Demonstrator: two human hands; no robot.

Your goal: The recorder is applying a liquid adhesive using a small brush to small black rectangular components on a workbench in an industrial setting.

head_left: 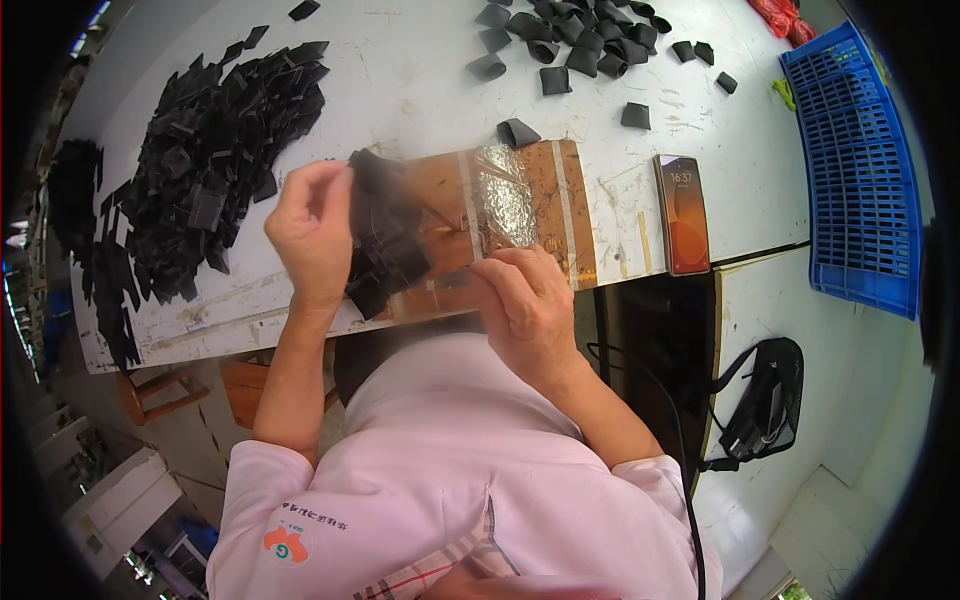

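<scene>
A brown board (pixel 578 200) with a shiny strip of clear tape (pixel 505 195) across it lies at the table's near edge. Several flat black pieces (pixel 390 265), seemingly fabric, overlap on its left part. My left hand (pixel 312 225) is closed in a pinch at the upper left corner of these, on a black piece (pixel 375 172) smeared by motion. Over the board's near edge, below the tape, my right hand (pixel 528 300) has its fingers curled together. A dark blur lies beside its fingertips; what they hold, if anything, I cannot make out.
A large heap of flat black pieces (pixel 215 150) covers the table's left side. Folded, tube-like black pieces (pixel 590 45) lie scattered at the far side. On the right are a phone (pixel 685 215), a blue plastic basket (pixel 855 160) and, lower down, a black mesh bag (pixel 770 400).
</scene>
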